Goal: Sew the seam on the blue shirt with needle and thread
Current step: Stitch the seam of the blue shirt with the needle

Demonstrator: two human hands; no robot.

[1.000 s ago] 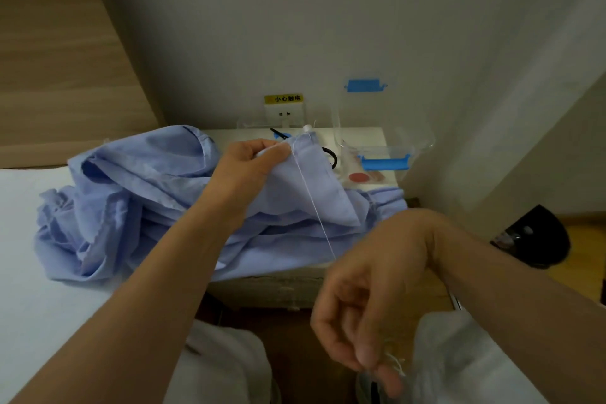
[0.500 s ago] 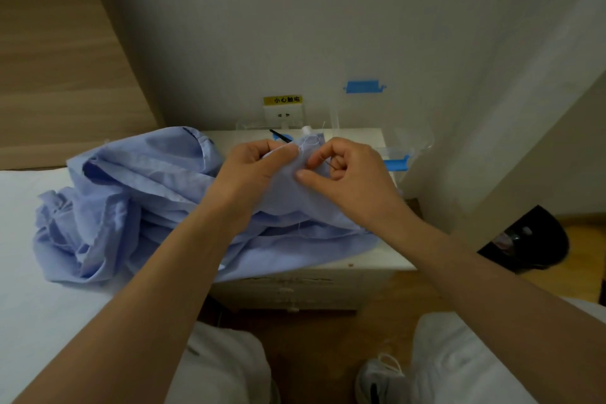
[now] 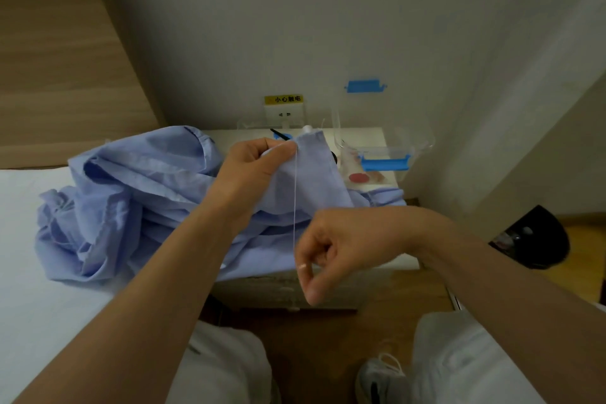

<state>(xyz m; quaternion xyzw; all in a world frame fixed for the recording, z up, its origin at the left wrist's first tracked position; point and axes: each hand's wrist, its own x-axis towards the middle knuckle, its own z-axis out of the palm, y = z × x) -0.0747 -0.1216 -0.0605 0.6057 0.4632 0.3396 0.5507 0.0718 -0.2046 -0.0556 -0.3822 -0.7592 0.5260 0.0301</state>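
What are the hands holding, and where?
The left hand pinches the shirt at its raised edge; the right hand pinches the thread at its lower end.

- White nightstand [image 3: 360, 136], backed against the wall, top pale and flat.
- Draped over the nightstand's top and front edge: blue shirt [image 3: 131, 190], crumpled, spilling off to the left.
- Left of the nightstand, close beside it: bed [image 3: 39, 305] under a white sheet, bearing the larger heap of the shirt.
- At the nightstand's right rear corner: clear box [image 3: 418, 144] with a blue latch.
- Near the nightstand's right edge, just in front of that box: red disc [image 3: 359, 178] (on bare top or clear plastic, hard to tell).
- Below the nightstand's front: wooden floor [image 3: 328, 331], with a white shoe [image 3: 380, 377] on it.
- Right of the nightstand, on the floor: black container [image 3: 537, 239].
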